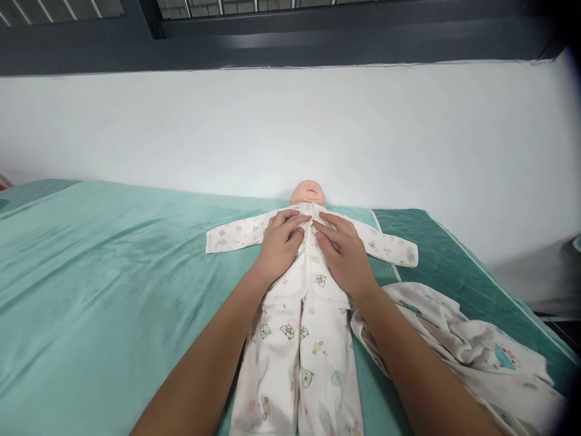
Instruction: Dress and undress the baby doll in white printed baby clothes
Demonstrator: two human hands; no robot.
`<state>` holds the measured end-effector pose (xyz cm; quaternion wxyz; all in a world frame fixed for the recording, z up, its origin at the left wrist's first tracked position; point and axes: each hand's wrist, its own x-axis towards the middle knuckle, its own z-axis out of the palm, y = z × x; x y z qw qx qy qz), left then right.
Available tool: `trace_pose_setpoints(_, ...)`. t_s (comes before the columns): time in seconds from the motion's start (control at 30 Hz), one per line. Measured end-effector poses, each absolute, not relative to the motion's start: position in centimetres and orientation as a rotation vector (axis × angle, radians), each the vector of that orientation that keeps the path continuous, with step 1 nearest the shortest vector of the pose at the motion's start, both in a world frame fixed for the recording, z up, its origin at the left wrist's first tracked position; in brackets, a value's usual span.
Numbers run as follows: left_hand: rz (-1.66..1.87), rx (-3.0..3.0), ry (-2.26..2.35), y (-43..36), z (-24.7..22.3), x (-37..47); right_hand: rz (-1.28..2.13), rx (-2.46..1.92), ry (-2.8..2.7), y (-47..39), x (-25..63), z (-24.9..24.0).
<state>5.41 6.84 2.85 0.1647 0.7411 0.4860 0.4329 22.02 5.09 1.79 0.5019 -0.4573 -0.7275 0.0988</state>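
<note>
Okay, so the small prints on the white long-sleeved cotton-looking top (318, 281) are little cartoon animals in green, pink and yellow; if there's lettering in there, it's too small to read. It's on a doll with a smooth, rounded, peachy plastic head (307, 192), lying on its back with the head right by the plain white wall (290, 127). Both sleeves are spread out flat to the sides, and there's a placket running down the middle of the chest.

Left hand (282, 243) is palm down on the chest, fingers loosely bent, tips at the placket near the neckline. Right hand (344, 249) mirrors it from the other side, also half curled, fingertips almost meeting the left ones. Can't tell if either is actually pinching the fabric or a fastener.

Below the top's hem are matching white printed trousers (327, 363), legs laid straight side by side, a bit wrinkled. Next to them, partly behind the right forearm, is a crumpled white cloth with teal and red prints (481, 345), all soft folds.

Everything's on a mint-green, plush-looking sheet (113, 284), with darker teal quilted fabric (413, 236) with pale edging over on the right.
</note>
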Motion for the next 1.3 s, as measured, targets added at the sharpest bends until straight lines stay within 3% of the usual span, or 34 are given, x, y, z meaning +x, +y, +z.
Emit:
trace_pose_setpoints(0.23, 1.242, 2.102, 1.371, 6.87, 2.81, 5.32, 0.466, -1.11, -1.661, 5.37, 22.04, 1.81)
trace_pose_setpoints(0.87, 1.301, 1.961, 1.264, 6.9, 2.72, 5.11, 0.44, -1.102, -1.792, 5.33, 21.98, 1.93)
trace_pose_setpoints(1.3, 1.315, 1.988, 1.255, 7.01, 2.48, 5.07, 0.129, -1.03, -1.84, 4.88, 21.71, 1.97)
